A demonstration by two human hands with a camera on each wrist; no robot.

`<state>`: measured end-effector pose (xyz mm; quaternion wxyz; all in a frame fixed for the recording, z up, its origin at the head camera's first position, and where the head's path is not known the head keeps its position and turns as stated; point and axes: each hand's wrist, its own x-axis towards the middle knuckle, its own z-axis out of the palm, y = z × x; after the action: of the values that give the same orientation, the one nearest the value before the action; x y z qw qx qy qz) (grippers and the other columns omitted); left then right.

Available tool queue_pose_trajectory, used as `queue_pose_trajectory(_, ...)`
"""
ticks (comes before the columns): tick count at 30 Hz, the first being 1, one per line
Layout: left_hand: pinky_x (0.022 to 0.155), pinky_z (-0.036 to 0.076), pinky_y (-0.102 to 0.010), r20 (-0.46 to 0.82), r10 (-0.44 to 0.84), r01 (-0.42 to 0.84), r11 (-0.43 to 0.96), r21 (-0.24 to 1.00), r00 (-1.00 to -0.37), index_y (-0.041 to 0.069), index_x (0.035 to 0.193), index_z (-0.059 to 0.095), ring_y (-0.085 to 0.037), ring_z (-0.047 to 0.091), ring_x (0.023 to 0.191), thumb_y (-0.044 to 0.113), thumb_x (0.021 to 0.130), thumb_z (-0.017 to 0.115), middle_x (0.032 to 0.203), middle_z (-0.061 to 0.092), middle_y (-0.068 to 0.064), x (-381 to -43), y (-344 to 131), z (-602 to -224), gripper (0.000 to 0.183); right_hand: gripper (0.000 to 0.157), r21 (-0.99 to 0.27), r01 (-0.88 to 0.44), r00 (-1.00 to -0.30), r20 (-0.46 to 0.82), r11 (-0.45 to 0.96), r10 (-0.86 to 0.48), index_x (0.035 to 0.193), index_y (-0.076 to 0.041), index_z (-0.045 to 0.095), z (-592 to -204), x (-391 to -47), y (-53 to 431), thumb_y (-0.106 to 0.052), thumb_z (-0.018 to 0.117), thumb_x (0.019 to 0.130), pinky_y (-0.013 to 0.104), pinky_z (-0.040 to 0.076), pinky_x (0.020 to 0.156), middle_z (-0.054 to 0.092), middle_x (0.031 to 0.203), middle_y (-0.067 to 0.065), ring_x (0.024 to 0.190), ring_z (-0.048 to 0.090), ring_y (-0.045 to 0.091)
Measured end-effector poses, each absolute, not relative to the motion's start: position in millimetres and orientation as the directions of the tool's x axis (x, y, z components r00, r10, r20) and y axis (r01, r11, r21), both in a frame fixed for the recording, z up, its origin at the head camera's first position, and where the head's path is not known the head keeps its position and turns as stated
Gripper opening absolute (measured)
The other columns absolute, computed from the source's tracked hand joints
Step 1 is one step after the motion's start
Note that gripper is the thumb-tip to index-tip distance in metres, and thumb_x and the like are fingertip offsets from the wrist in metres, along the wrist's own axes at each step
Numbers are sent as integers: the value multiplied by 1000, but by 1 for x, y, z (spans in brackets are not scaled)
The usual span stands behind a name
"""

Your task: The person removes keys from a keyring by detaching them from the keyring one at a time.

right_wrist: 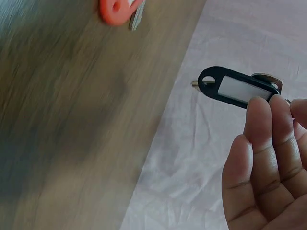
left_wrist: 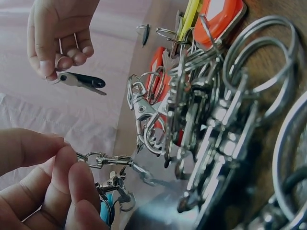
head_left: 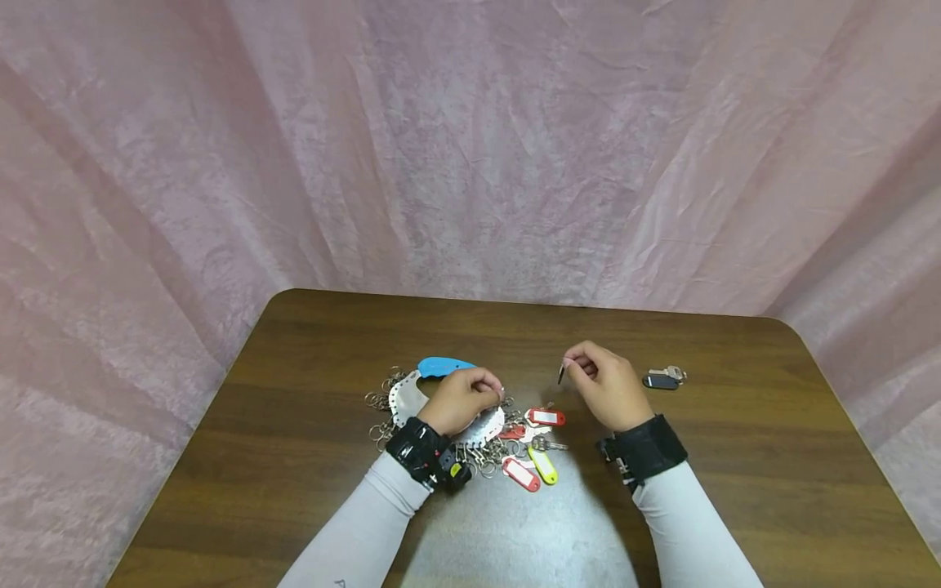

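In the head view my left hand [head_left: 459, 402] is over a silver curved plate [head_left: 406, 398] with a blue handle [head_left: 443, 367] and many clips and rings along its edge. Between thumb and fingertips it pinches the end of a small swivel clip [left_wrist: 108, 160], which the left wrist view shows stretching away from the plate. My right hand [head_left: 610, 388], raised to the right of the plate, pinches a split ring. From that ring hang a key [left_wrist: 72, 79] and a black key tag [right_wrist: 235, 88] with a white label.
Keys with red tags [head_left: 546, 416] and a yellow tag [head_left: 543, 465] lie bunched at the plate's right side. Farther right, another key with a black tag [head_left: 662, 381] rests on the brown table [head_left: 772, 457]. A pink curtain [head_left: 470, 163] hangs behind the table.
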<state>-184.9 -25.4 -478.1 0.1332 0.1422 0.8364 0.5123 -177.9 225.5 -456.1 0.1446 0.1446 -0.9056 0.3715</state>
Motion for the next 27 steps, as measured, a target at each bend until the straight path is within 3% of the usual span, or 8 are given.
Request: queue_pose_trajectory(27, 65, 46, -29, -107, 375, 88, 467, 880, -921, 13, 91, 66, -12, 55, 69, 13, 88, 63, 77, 59, 2, -186, -25, -480, 4, 10, -617, -160, -951, 306, 770, 47, 94, -12, 63, -467, -191, 285, -21, 58, 95, 33, 43, 58, 60, 78, 1, 67, 53, 15)
